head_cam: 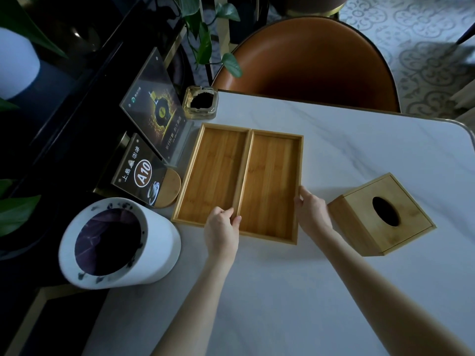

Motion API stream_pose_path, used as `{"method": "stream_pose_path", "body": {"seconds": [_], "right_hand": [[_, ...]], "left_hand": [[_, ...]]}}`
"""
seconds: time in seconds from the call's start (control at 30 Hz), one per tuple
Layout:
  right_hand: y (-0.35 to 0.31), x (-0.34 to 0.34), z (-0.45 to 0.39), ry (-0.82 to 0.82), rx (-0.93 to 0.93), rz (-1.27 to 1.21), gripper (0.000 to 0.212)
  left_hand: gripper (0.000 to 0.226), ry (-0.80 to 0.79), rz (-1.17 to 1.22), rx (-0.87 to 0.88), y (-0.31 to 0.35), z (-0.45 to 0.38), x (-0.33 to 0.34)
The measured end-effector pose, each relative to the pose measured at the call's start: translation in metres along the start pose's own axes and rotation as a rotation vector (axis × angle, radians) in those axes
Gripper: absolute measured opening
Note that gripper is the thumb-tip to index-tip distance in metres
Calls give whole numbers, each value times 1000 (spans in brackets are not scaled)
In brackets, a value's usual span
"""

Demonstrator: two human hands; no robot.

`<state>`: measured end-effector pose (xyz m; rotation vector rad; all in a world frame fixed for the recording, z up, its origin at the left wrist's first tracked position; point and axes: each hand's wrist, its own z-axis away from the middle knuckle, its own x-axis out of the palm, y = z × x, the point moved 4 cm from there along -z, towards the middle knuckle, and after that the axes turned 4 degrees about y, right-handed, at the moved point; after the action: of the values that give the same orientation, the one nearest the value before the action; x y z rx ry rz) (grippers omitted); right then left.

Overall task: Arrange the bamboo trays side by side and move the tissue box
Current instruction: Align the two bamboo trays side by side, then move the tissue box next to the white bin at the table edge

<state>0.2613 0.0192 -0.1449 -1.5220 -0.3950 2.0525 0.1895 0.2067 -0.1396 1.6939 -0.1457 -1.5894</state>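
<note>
Bamboo trays (241, 181) touching, near ends uneven. Left hand (222, 231) pinches shared rim; right hand (312, 213) presses outer wall. Uneven push risks skewing right tray (270, 186).

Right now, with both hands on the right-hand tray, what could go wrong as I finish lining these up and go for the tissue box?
1. The left tray sits close to the A10 table sign; pushing the right tray harder leftward could shove it into the sign.
2. The tissue box lies just beside the right hand; a quick withdrawal might knock it.
3. The white bin overhangs the table's near-left edge; the left hand could bump it.
</note>
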Motion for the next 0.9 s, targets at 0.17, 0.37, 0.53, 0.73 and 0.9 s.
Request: {"method": "stream_pose_path", "body": {"seconds": [0.17, 0.37, 0.53, 0.73, 0.9], "right_hand": [[0, 1, 4, -50, 66, 12, 32], [-2, -13, 29, -74, -27, 107, 29], [-7, -59, 55, 54, -339, 315, 31], [27, -136, 72, 333, -509, 459, 17], [89, -174, 73, 438, -293, 324, 19]], "left_hand": [[37, -55, -23, 15, 0, -2, -5], [43, -179, -141, 78, 15, 9, -9], [32, -121, -265, 305, 64, 29, -10], [27, -87, -218, 590, 137, 51, 10], [17, -115, -151, 674, 171, 66, 39]]}}
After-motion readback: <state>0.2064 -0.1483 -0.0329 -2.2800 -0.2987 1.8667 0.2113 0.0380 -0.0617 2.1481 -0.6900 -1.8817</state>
